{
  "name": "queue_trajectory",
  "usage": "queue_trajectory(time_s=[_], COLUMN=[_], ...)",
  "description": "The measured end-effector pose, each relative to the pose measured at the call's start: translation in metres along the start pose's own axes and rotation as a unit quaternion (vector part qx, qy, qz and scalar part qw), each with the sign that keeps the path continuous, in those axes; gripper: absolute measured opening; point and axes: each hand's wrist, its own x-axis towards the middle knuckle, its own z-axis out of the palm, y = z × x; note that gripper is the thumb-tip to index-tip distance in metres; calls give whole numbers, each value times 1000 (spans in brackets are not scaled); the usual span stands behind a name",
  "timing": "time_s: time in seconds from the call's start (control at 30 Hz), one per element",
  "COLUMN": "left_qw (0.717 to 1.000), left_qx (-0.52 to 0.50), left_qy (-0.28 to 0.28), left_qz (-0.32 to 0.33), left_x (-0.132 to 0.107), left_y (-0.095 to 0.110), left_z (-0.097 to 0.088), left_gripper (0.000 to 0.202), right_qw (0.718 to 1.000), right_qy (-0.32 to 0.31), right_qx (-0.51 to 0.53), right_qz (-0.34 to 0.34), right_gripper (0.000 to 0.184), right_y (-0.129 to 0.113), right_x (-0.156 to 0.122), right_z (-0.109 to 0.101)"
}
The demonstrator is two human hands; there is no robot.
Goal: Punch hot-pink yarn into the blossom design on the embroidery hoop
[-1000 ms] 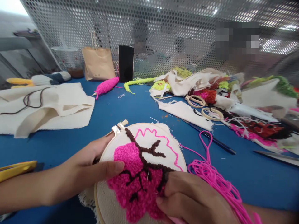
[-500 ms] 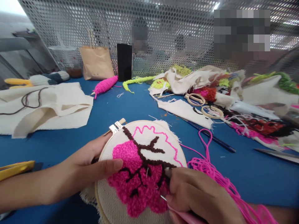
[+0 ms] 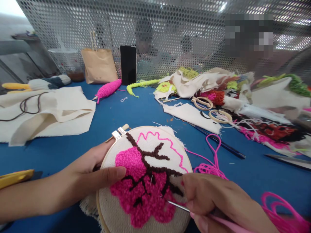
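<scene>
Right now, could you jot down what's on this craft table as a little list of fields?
Left hand: grips the embroidery hoop at its left rim, thumb on the cloth
Right hand: holds a punch needle, tip at the pink tufting
Design: pink patch, brown branching lines, pink outline
Beside hoop: loose pink yarn on the blue table
Further left: cream cloth

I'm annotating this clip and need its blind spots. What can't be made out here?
Head view only:
Pink-handled metal punch needle: handle end under the right hand, cut by the bottom edge.
Round wooden embroidery hoop: near rim cut by the bottom edge.
Left hand: other fingers hidden beneath the hoop.
Yellow tool: cut by the left edge.
</scene>
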Motion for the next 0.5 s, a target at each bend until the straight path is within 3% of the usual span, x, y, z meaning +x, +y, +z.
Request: queue_trajectory(time_s=[0.13, 0.33, 0.5], left_qw=[998, 994, 988], left_qx=[39, 93, 122], left_qy=[-41, -42, -62], left_qz=[29, 46, 68], left_x=[3, 3, 1], left_y=[-4, -8, -6], left_z=[-6, -12, -11], left_gripper=[55, 58, 60], right_qw=[1000, 1000, 986], right_qy=[-25, -14, -148], right_qx=[3, -18, -82], right_qz=[6, 22, -12], right_gripper=[21, 22, 19], right_y=[2, 2, 2], right_x=[-4, -6, -5], right_z=[-3, -1, 3])
